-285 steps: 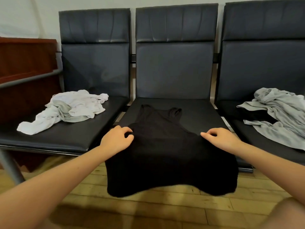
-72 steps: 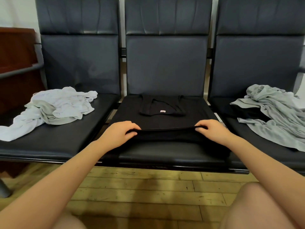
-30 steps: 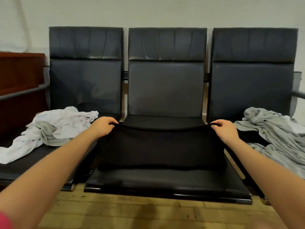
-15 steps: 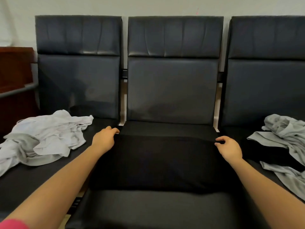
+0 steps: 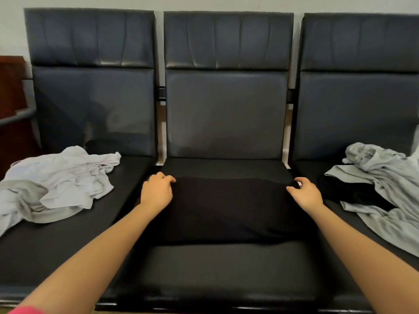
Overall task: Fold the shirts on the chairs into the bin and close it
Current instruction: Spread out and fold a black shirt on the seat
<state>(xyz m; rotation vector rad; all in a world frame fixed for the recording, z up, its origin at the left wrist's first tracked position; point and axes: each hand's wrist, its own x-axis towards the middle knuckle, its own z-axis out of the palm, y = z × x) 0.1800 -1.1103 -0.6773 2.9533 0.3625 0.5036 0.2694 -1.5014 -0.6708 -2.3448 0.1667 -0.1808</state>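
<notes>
Black shirt (image 5: 229,209) is seen in the centre of the frame, folded into a wide flat band that lies across the seat of the middle chair (image 5: 226,114). Its far edge is near the back of the seat, and a bare strip of the seat cushion is left in front of it, toward the lower part of the frame.

The left hand (image 5: 156,192) is placed on the left end of the folded shirt. Its fingers are loosely curled and their tips touch the cloth at the far left corner; whether the cloth is really pinched cannot be told. The right hand (image 5: 306,193) is placed at the right end of the shirt, with the fingers relaxed and slightly spread, and the fingertips rest at the far right corner. No cloth is seen gripped in it.

At the left of the frame a crumpled white shirt (image 5: 56,184) is heaped on the seat of the left chair (image 5: 93,87). At the right edge a crumpled grey shirt (image 5: 385,186) is lying on the seat of the right chair (image 5: 358,98), and a dark piece of cloth is partly covered by it. A pink sleeve (image 5: 25,310) is visible at the lower left corner. A reddish wooden piece of furniture (image 5: 11,87) stands at the far left edge.
</notes>
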